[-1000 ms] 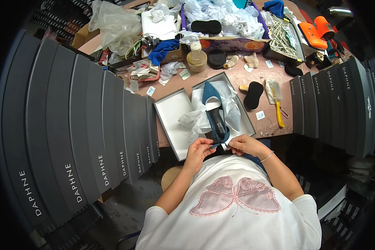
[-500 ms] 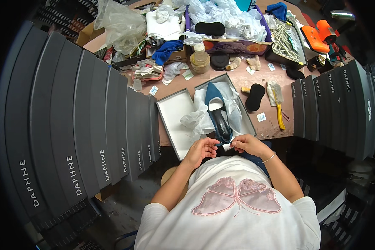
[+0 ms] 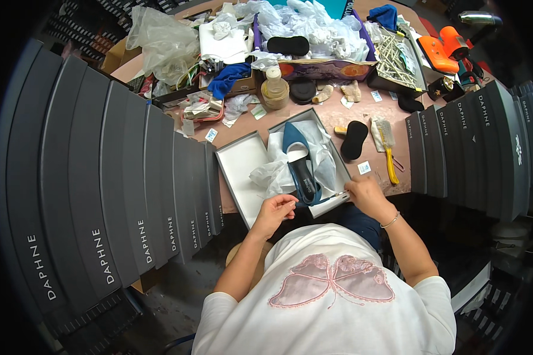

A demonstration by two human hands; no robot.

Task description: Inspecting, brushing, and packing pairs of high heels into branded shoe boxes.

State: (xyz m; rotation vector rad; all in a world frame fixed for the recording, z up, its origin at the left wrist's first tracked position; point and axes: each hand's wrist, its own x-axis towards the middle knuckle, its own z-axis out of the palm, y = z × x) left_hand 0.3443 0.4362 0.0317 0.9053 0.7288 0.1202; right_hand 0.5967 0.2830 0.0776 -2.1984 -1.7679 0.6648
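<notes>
A blue pointed slingback shoe (image 3: 294, 138) with a black insole lies toe-away on white tissue paper (image 3: 320, 155) in an open shoe box (image 3: 340, 158). My right hand (image 3: 368, 196) pinches the end of the shoe's thin ankle strap (image 3: 333, 199) and draws it out to the right over the box's near corner. Beside the heel, my left hand (image 3: 276, 214) has its fingers curled together; whatever is between the fingertips is too small to make out. The box lid (image 3: 240, 171) lies inside up to the left.
Grey shoe boxes are stacked left (image 3: 124, 177) and right (image 3: 465, 142). A black sponge pad (image 3: 354, 140) and a yellow-handled brush (image 3: 389, 155) lie right of the shoe box. Behind it stand a pump bottle (image 3: 275, 92) and a purple carton (image 3: 323, 68) of crumpled tissue.
My right hand has moved right and away from me, pulling the strap out sideways. My left hand has shifted slightly left of the heel.
</notes>
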